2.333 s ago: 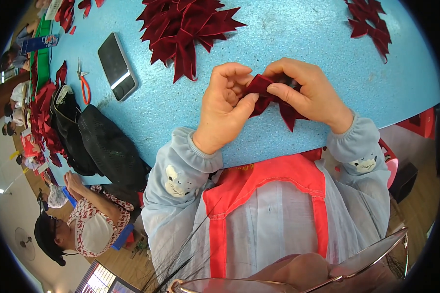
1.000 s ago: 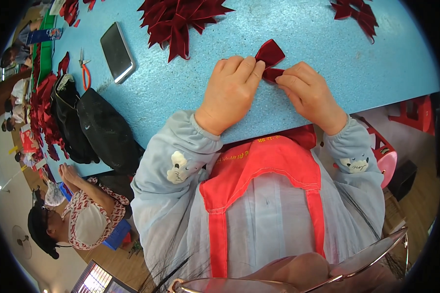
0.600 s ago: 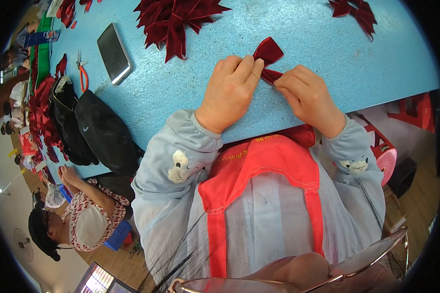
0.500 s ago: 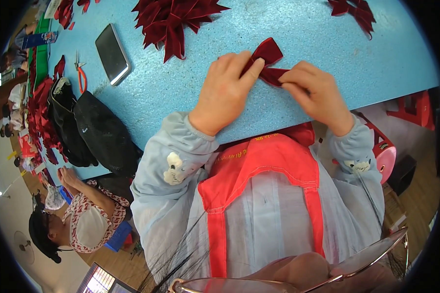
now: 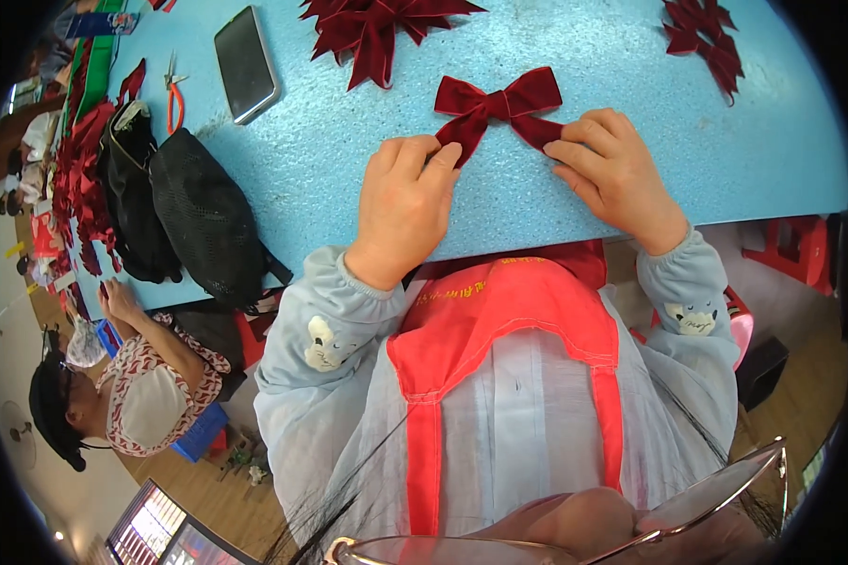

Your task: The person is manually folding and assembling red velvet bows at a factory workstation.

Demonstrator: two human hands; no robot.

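A dark red velvet bow (image 5: 499,105) lies spread on the blue table, its two loops pointing away from me and its two tails toward me. My left hand (image 5: 410,193) pinches the end of the left tail between thumb and fingers. The end of the right tail is pinched by my right hand (image 5: 612,169). Beyond the bow is a pile of similar red bows (image 5: 377,28), partly cut off by the upper edge. A smaller group of red bows (image 5: 704,42) lies at the far right.
A black smartphone (image 5: 246,66) and orange-handled pliers (image 5: 174,99) lie on the blue table (image 5: 339,160) at left. Near them sits a black bag (image 5: 207,212), with heaped red ribbon pieces (image 5: 85,179) beyond. A co-worker (image 5: 151,386) sits at left; red stools (image 5: 791,254) stand at right.
My left hand has moved from the bow's middle down to its left tail. The bow now lies spread and level, both loops showing. My right hand still pinches the right tail.
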